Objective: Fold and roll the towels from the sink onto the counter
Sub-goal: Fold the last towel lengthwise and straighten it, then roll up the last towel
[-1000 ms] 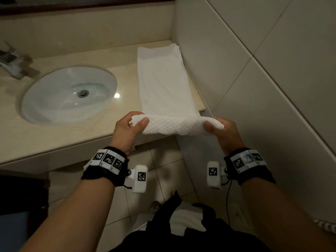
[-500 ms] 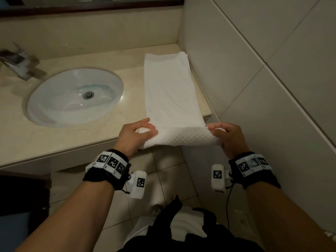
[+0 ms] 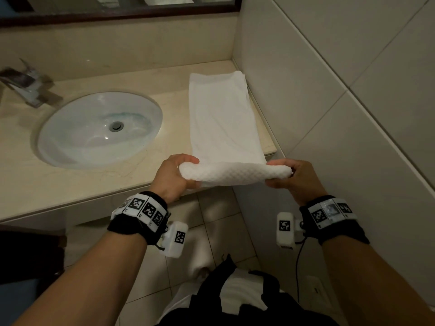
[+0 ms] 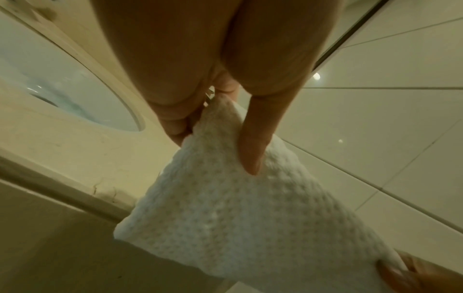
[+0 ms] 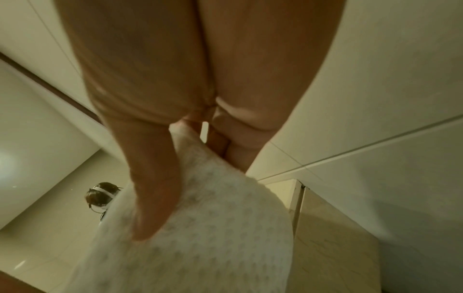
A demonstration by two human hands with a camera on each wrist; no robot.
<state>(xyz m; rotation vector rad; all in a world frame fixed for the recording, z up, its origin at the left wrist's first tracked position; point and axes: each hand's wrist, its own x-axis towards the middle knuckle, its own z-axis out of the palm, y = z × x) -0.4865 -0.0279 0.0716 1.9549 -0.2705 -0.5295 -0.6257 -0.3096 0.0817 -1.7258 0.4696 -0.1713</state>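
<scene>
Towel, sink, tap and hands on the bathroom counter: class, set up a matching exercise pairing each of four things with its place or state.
Things:
1. towel
2. sink
3. tap
4. left hand

Places or states:
A. far left, behind the basin
B. pinching the near left corner of the rolled end
C. a long strip beside the tiled wall
D. sunk into the counter, drain in the middle

Pairs: 1-C, 2-D, 3-A, 4-B

Black wristbands (image 3: 138, 222) with checkered white tags, white wrist cameras (image 3: 285, 230), dark clothing
</scene>
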